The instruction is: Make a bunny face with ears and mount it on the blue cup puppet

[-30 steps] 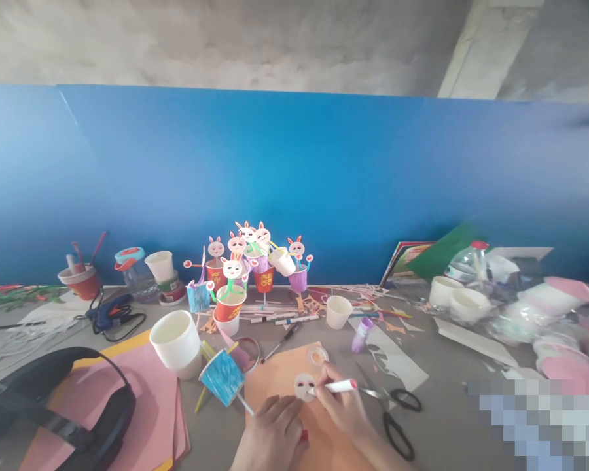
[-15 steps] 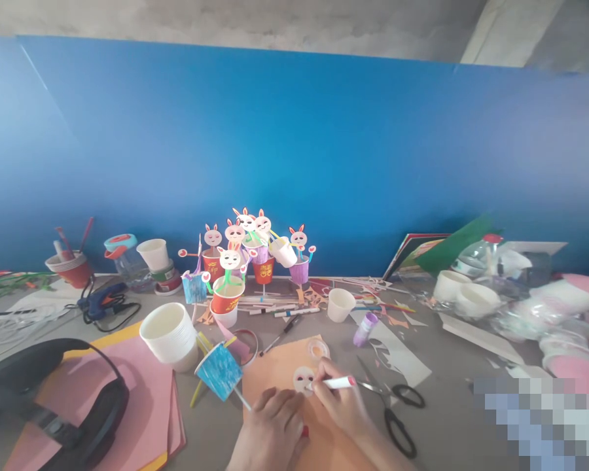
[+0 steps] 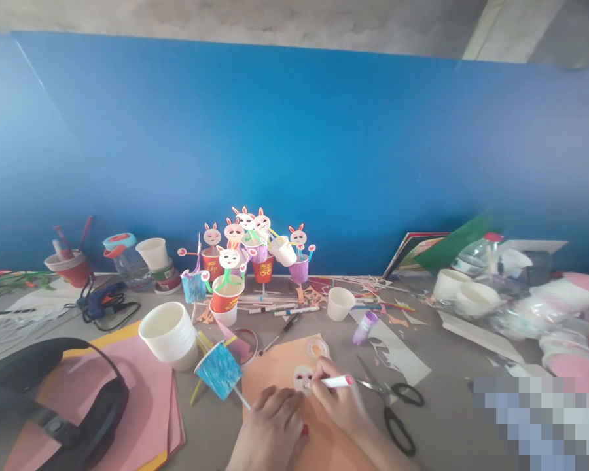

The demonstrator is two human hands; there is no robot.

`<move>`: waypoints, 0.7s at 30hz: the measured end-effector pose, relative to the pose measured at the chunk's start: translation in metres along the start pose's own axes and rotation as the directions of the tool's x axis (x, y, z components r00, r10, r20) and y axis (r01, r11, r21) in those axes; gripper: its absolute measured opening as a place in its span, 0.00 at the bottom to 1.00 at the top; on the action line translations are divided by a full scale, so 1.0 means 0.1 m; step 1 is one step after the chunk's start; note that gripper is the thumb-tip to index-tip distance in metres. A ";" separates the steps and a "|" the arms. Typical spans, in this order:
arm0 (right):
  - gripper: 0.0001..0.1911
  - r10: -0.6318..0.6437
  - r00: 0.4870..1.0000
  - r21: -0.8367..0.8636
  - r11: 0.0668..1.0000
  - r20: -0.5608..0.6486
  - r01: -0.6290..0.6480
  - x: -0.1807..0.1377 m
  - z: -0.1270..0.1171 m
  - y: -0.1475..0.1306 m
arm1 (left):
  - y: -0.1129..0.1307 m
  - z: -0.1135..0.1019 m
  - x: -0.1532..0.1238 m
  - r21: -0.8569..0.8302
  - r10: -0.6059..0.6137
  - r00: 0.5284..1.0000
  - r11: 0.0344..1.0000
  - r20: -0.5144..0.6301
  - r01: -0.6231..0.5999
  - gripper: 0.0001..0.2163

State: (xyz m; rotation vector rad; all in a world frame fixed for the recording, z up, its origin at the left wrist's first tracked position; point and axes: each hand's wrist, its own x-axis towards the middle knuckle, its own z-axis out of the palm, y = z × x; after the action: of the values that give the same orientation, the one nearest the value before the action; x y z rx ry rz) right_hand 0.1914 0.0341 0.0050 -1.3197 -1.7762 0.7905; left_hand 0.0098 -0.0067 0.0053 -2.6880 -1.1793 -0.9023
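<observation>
My right hand (image 3: pixel 341 402) is closed round a white marker (image 3: pixel 336 382) with a red end, its tip down at a small white paper disc (image 3: pixel 302 377). Two dark eyes are drawn on the disc, which lies on an orange paper sheet (image 3: pixel 269 363). My left hand (image 3: pixel 273 425) rests on the sheet just below the disc, fingers bent and together. A small red cap (image 3: pixel 305 430) pokes out beside its thumb; the rest of it is hidden. A tape roll (image 3: pixel 318 347) sits above the disc. Left of it, a blue-coloured paper cup (image 3: pixel 219 371) lies tilted on a stick.
Black-handled scissors (image 3: pixel 398 428) lie to the right, near a purple glue stick (image 3: pixel 365 328). Stacked white cups (image 3: pixel 168 335), headphones (image 3: pixel 78 418) and pink paper (image 3: pixel 150 412) are on the left. Rabbit-faced cup figures (image 3: pixel 228 288) stand at the back, before a blue partition (image 3: pixel 324 144).
The marker has tilted very slightly in my right hand, at the same disc. My left hand stays in place. The whole view has shifted a little.
</observation>
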 end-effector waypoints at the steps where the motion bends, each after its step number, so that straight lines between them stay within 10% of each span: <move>1: 0.10 -0.001 1.000 -0.002 1.000 -0.001 0.001 0.00 0.00 0.00 | 0.00 0.00 0.00 0.003 -0.001 1.000 1.000 0.008 0.001 0.02; 21: 0.09 0.018 1.000 0.003 1.000 0.002 -0.018 0.01 0.02 0.02 | 0.00 0.00 0.01 -0.030 -0.004 1.000 1.000 -0.021 0.003 0.01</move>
State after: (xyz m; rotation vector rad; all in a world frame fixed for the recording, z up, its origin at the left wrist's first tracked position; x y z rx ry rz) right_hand 0.1910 0.0356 0.0023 -1.3354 -1.7661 0.8036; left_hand 0.0098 -0.0060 0.0059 -2.6937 -1.1761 -0.9542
